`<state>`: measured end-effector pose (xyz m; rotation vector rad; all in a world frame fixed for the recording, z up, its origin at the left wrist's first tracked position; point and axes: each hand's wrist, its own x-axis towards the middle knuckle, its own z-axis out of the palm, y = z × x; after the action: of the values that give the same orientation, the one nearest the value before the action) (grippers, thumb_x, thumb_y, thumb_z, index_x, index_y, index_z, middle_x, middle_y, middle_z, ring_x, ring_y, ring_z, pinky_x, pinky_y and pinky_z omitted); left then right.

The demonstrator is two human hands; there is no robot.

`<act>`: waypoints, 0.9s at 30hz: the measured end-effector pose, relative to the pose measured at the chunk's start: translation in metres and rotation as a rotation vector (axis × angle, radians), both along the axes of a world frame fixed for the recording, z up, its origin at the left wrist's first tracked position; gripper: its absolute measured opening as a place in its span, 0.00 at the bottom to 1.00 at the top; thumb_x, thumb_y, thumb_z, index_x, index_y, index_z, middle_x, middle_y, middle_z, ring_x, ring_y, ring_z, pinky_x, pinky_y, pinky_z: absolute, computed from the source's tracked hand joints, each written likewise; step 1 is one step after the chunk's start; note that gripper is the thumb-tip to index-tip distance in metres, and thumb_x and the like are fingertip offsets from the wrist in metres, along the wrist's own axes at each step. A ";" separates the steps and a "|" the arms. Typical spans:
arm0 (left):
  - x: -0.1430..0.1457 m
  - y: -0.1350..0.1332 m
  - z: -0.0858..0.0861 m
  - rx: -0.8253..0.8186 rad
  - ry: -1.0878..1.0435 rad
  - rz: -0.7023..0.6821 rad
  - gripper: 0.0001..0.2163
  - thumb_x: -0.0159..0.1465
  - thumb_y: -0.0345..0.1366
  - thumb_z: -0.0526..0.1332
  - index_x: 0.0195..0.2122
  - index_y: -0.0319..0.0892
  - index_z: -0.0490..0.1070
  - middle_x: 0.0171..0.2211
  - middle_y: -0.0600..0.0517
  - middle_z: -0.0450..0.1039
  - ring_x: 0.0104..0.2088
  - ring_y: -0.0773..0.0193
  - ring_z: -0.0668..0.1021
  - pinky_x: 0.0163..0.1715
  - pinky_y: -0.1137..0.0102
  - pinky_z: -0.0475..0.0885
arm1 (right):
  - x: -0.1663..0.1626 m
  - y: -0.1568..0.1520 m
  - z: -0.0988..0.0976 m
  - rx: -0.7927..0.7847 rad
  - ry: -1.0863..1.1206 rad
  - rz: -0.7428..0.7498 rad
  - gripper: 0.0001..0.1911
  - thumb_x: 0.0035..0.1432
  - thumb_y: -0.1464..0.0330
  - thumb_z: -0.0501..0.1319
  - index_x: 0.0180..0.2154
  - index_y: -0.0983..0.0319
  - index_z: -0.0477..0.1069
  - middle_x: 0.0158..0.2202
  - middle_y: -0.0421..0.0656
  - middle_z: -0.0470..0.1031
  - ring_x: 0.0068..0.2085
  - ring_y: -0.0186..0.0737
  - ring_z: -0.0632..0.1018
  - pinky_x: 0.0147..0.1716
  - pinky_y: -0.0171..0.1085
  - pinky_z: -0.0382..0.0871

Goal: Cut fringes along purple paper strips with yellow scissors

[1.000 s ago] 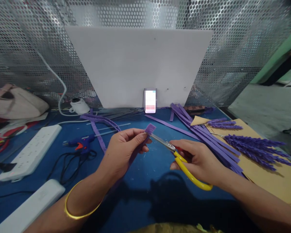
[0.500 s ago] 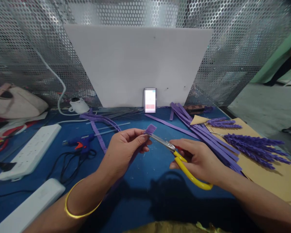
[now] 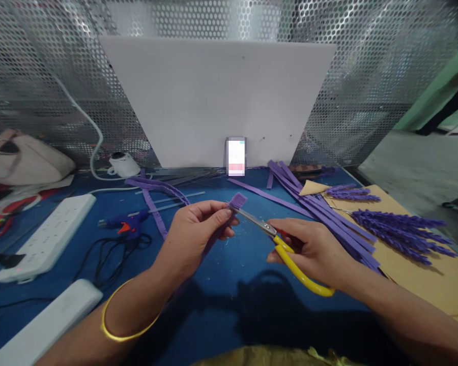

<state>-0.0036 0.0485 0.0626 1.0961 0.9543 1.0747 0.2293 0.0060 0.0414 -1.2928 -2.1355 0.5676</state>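
My left hand pinches a purple foam strip whose fringed end sticks up past my fingers; the rest of the strip hangs down under my palm. My right hand grips yellow-handled scissors. Their metal blades point left and up, with the tips at the fringed end of the strip. A gold bangle sits on my left wrist.
Uncut purple strips lie right of my hands beside finished purple flower spikes on brown paper. At left are a blue glue gun, a white power strip and cables. A white board stands behind.
Both hands stay nearly in place; the scissor blades have worked slightly at the fringed end of the strip.
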 end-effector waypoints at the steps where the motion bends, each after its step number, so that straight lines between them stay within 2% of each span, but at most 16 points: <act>1: 0.000 0.000 0.000 0.001 0.000 -0.002 0.05 0.57 0.37 0.72 0.31 0.41 0.82 0.25 0.53 0.80 0.23 0.71 0.77 0.27 0.78 0.71 | 0.000 0.000 0.000 -0.001 0.002 0.000 0.20 0.59 0.55 0.68 0.46 0.62 0.76 0.31 0.42 0.73 0.28 0.36 0.69 0.27 0.33 0.64; 6: 0.000 0.001 -0.001 -0.012 0.020 -0.012 0.06 0.57 0.37 0.72 0.30 0.40 0.81 0.25 0.53 0.79 0.23 0.72 0.77 0.26 0.79 0.71 | 0.000 0.001 -0.002 -0.002 0.012 0.008 0.21 0.58 0.54 0.68 0.47 0.61 0.76 0.32 0.42 0.74 0.29 0.36 0.70 0.28 0.33 0.63; 12: 0.001 0.000 -0.001 -0.035 0.015 -0.015 0.06 0.56 0.37 0.72 0.30 0.40 0.81 0.25 0.53 0.80 0.23 0.71 0.77 0.27 0.78 0.71 | 0.002 0.001 -0.004 0.012 0.036 0.029 0.20 0.59 0.54 0.68 0.46 0.60 0.75 0.29 0.39 0.70 0.27 0.35 0.67 0.26 0.32 0.61; 19: 0.001 0.001 0.002 -0.045 -0.010 -0.024 0.04 0.56 0.35 0.72 0.29 0.41 0.81 0.24 0.53 0.80 0.22 0.72 0.77 0.25 0.79 0.71 | 0.002 0.002 -0.007 -0.034 0.069 0.032 0.19 0.59 0.53 0.67 0.44 0.60 0.76 0.31 0.41 0.72 0.29 0.36 0.68 0.28 0.33 0.62; 27: 0.000 0.002 0.005 -0.089 -0.032 -0.047 0.05 0.53 0.35 0.73 0.26 0.40 0.80 0.21 0.53 0.79 0.20 0.73 0.76 0.22 0.81 0.70 | 0.002 0.002 -0.001 -0.135 0.125 0.055 0.18 0.59 0.54 0.67 0.42 0.61 0.76 0.30 0.39 0.68 0.30 0.36 0.66 0.28 0.33 0.62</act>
<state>-0.0036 0.0504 0.0677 1.0209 0.9378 0.9993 0.2310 0.0077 0.0406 -1.2382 -2.0648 0.8060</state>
